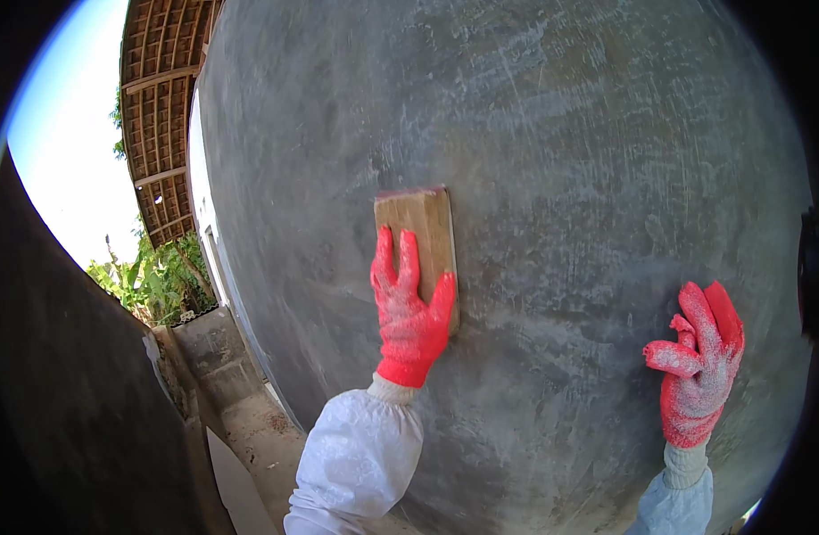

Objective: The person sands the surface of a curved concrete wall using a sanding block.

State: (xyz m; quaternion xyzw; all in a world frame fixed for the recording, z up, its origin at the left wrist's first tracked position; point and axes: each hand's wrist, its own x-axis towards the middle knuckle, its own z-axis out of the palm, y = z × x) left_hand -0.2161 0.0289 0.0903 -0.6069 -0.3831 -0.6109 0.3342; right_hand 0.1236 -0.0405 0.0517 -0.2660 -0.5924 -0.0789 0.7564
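Observation:
My left hand (413, 307), in a red coated glove dusted with pale powder, grips a rectangular wooden block (423, 221) and holds it against the grey plastered wall (550, 200). Two fingers point up along the block's face and the thumb lies near its right edge. A thin layer shows along the block's right side; its underside is hidden. My right hand (700, 361), in a matching powdery red glove, is at the right before the wall with its fingers apart and nothing in it. Pale scuffs and streaks mark the wall around both hands.
A second dark wall (81, 374) stands close at the left. Between the walls lies a narrow dusty floor (259, 428) with a low block wall (219, 348) behind it. A tiled roof overhang (158, 120) and green plants (155, 281) are farther off.

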